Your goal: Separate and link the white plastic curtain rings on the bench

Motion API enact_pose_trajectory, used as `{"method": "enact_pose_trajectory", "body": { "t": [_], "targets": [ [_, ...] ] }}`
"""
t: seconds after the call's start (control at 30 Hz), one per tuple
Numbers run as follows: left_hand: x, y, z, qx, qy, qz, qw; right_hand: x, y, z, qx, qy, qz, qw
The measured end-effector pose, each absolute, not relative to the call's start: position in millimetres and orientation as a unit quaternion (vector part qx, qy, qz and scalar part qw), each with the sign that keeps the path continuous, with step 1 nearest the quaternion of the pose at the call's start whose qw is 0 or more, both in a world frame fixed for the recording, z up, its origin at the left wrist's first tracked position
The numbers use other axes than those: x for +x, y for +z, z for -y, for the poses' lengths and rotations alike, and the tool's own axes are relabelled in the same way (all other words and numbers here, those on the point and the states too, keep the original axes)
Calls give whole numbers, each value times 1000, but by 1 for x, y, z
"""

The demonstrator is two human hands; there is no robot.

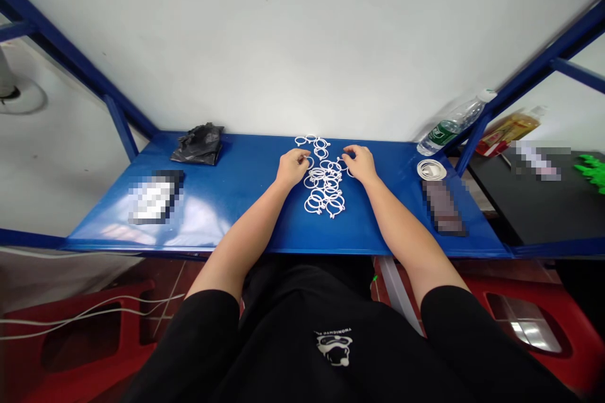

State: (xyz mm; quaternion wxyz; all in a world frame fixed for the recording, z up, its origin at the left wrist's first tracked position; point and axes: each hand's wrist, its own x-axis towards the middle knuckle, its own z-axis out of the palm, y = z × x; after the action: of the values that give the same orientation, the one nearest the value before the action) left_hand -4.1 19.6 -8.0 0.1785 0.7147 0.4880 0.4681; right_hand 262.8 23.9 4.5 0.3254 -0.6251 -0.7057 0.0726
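Resting at either side of a tangled pile of white plastic rings, the left hand and right hand curve loosely over its upper end, fingertips at the rings. Both look partly open; whether either has hold of a ring cannot be told. The pile lies mid-way along a blue metal shelf.

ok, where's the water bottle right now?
In the head view, the plastic water bottle lies tilted at the far corner of the blue shelf on the person's right, just behind a round white-rimmed dish and beside the blue upright.
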Motion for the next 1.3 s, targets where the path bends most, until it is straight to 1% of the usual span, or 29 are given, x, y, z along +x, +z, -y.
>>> {"method": "enact_pose_trajectory", "body": {
  "t": [0.1, 0.17, 0.27, 0.5, 0.63, 0.77, 1.0, 1.2, 1.3],
  "targets": [
    [-5, -6, -19, 713, 477, -482, 177, 263, 3, -24, -619, 68, 732, 279],
    [-4, -5, -18, 717, 479, -476, 173, 262, 3, -24, -612, 62, 738, 277],
    [-3, -3, -17, 718, 474, -479, 174, 261, 4, -23, -606, 61, 728, 315],
    [-4, -1, -15, 710, 469, -490, 190, 262, 8, -19, -606, 104, 654, 440],
    [-4, -2, -14, 708, 472, -481, 209, 261, 9, -17, -593, 124, 630, 486],
    [-3, -4, -15, 703, 476, -473, 236, 262, 8, -18, -590, 146, 619, 497],
    [-4, -2, -14, 697, 498, -482, 185, 265, 0, -26, -594, 184, 585, 521],
    [-4, -1, -11, 689, 491, -496, 195, 269, -5, -33, -607, 200, 548, 540],
    [-4, -1, -11, 688, 496, -491, 199, 272, -7, -35, -617, 193, 547, 532]
  ]
}}
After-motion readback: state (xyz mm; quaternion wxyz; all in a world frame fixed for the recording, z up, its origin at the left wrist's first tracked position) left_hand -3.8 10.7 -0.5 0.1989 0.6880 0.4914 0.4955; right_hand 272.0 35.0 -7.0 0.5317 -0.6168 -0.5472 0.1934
